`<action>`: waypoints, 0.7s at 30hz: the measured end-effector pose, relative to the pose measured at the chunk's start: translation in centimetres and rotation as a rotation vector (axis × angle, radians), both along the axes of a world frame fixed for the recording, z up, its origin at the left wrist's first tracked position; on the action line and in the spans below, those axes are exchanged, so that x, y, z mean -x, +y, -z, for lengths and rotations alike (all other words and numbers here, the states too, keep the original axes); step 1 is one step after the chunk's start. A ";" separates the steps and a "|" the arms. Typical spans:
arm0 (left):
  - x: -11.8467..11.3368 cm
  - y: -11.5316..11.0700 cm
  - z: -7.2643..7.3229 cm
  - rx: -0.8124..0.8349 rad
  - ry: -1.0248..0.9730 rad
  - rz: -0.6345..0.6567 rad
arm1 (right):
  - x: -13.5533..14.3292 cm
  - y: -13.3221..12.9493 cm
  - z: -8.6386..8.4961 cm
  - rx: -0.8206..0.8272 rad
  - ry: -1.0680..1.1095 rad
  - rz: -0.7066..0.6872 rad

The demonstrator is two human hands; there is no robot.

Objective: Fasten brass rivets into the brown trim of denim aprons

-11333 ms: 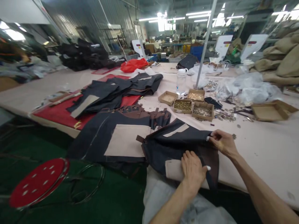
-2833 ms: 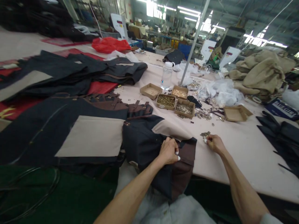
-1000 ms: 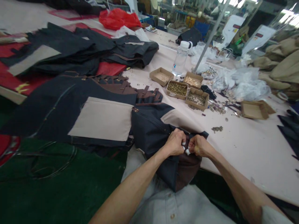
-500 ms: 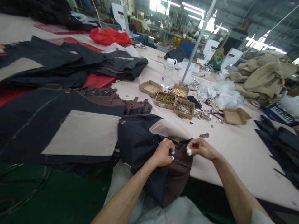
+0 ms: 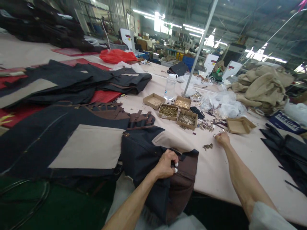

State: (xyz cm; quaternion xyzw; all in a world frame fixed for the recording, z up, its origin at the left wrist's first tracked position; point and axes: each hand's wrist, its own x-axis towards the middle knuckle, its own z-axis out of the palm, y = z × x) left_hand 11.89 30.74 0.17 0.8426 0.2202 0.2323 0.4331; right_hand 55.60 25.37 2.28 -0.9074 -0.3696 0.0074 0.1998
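Our pale table (image 5: 216, 175) carries the dark garment (image 5: 141, 148), which droops over the near edge—it could slide off if our left hand (image 5: 165, 164), gripping its fold, slackened. Our right hand (image 5: 223, 139) is near the metal pieces (image 5: 207, 146)—whether pinching one, we cannot tell.

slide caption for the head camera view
Left hand holds dark fabric; right hand is near a pile of small metal parts on the table.

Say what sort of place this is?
Probably a workshop or factory floor for cloth goods: stacked dark cloth pieces, open cardboard boxes of small metal parts, and a big heap of beige cloth. Can't tell which product.
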 end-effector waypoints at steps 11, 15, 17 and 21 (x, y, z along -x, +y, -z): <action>0.6 0.8 -2.6 0.411 -0.236 0.027 | 15.2 -6.5 -3.0 -0.425 0.145 -0.538; 0.2 -0.8 -4.3 0.459 -0.140 0.029 | 24.8 -9.7 -2.6 -0.561 0.112 -0.843; 0.0 -1.6 -4.5 0.515 -0.114 0.027 | 27.0 -10.1 -2.0 -0.570 0.035 -0.892; 0.1 -2.7 -4.3 0.656 -0.088 -0.086 | 27.6 -10.0 -0.4 -0.584 -0.073 -0.979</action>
